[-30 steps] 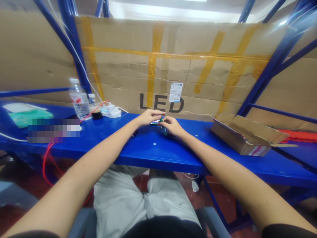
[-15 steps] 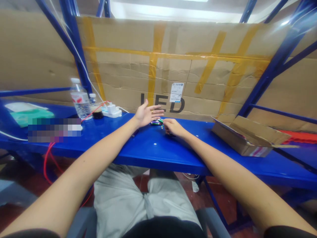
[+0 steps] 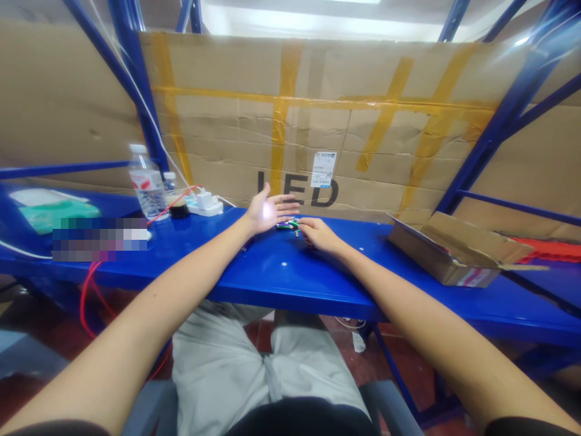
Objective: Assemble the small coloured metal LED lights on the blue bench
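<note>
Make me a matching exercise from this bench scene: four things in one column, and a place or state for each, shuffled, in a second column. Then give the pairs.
Things:
1. left hand
2. right hand
3. water bottle
4. open cardboard box

Places or states:
A. stands upright at the left of the blue bench
B. lies at the right end of the bench, flaps open
C. palm open and turned up, with a bright spot of light on it
D. palm down on the bench, fingers at the small green item

Pairs: 1-C, 2-D, 3-A, 4-B
</note>
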